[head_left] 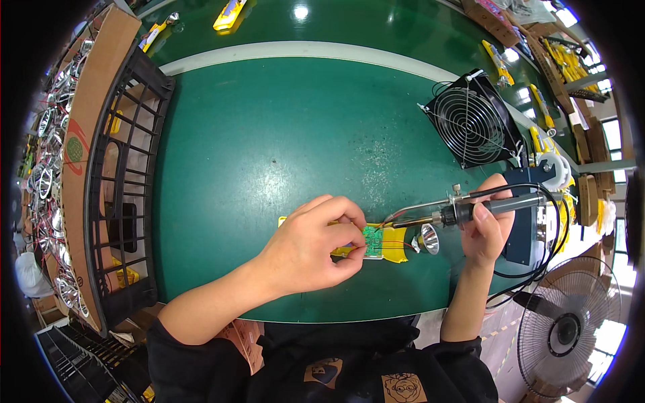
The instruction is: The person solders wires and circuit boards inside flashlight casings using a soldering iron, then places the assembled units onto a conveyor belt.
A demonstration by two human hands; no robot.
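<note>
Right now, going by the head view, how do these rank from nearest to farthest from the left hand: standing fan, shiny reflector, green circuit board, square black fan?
From the left hand:
1. Green circuit board: right beside its fingers.
2. Shiny reflector: farther right.
3. Square black fan: upper right.
4. Standing fan: lower right, beyond the table.

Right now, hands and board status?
Left hand at green circuit board, left side. Right hand holding black soldering iron, tip near board. Possible obstacle: shiny round reflector.
</note>
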